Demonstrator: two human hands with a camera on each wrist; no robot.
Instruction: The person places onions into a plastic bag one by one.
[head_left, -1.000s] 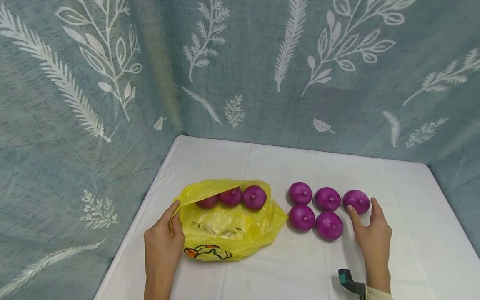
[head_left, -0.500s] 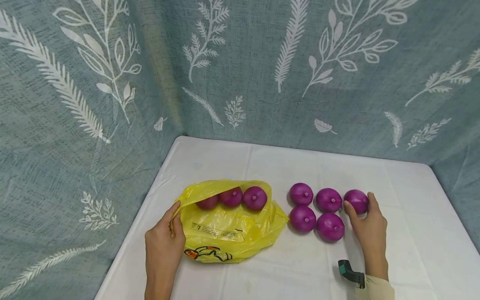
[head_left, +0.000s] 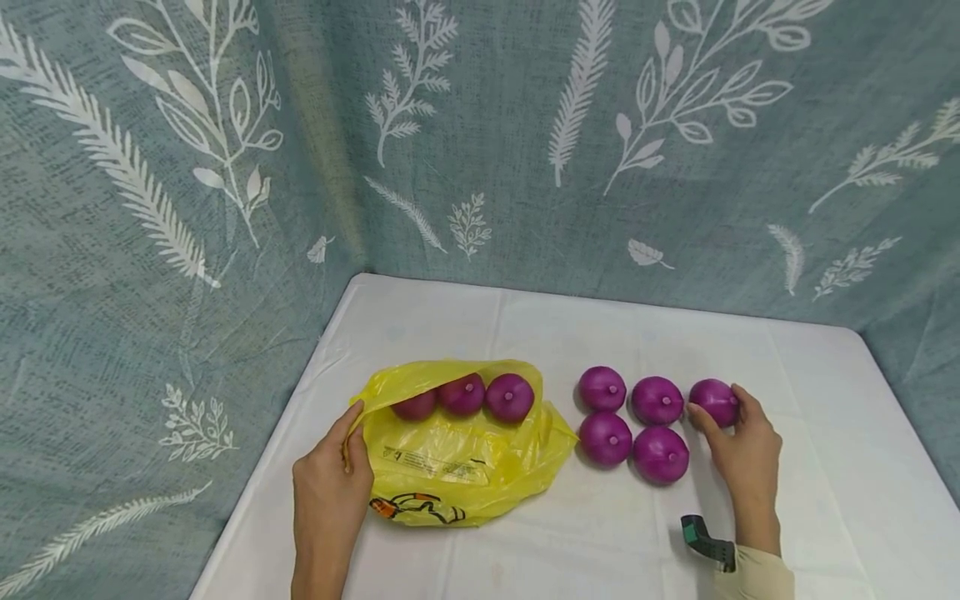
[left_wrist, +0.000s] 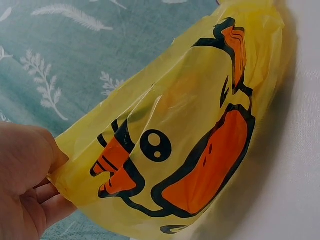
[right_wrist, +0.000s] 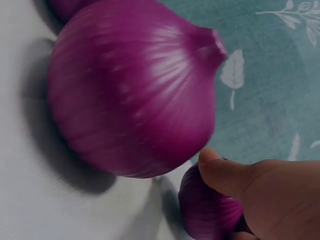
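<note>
A yellow plastic bag (head_left: 517, 467) lies with its mouth spread, and three red onions (head_left: 508, 397) show inside it. My left hand (head_left: 330, 479) pinches the left edge of the bag's mouth. The left wrist view shows its fingers on the bag's printed side (left_wrist: 155, 185), marked with a cartoon face. On the right, my right hand (head_left: 748, 454) grips the rightmost red onion (head_left: 714, 403), thumb on its near left and fingers on its right. In the right wrist view that onion (right_wrist: 207, 210) sits partly behind the thumb, with a nearer onion (right_wrist: 135, 90) looming large.
Several red onions (head_left: 605, 438) stand close together between the bag and my right hand. All rest on a white-covered table (head_left: 562, 542). A teal leaf-patterned cloth (head_left: 510, 125) hangs behind and to the left. A dark strap device (head_left: 705, 542) sits at the right wrist.
My right hand has closed its fingers around the rightmost onion, which they stood more widely about before. The left hand and the bag stay nearly still.
</note>
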